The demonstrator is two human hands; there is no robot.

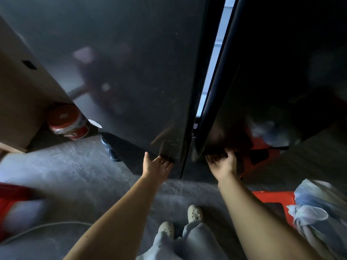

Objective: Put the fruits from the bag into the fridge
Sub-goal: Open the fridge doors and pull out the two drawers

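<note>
Fridge: a tall, dark, glossy fridge [169,53] with 2 doors fills the upper view.
Left door: the left door [122,72] sits flush and carries dim reflections.
Right door: the right door [272,81] stands slightly ajar; a narrow bright strip [212,62] shows between the 2 doors.
Left hand: the left hand [155,168] reaches to the bottom corner of the left door, thumb spread wide. Its fingers [165,163] touch the lower edge, but their tips vanish in the dark recess, so I cannot tell whether they grip.
Right hand: the right hand [223,165] grasps the bottom edge of the right door, its fingers [212,158] curled under it and the thumb up against the front.
Bag: a crumpled pale blue plastic bag [315,212] lies at the far right, on a red plastic crate [272,198], well apart from both hands; its contents are hidden.
Floor: grey concrete floor [84,166], with 2 pale perforated shoes [195,213] near the bottom edge.
Left side: a brown cardboard box [16,100] beside a red and white tub [67,121].
</note>
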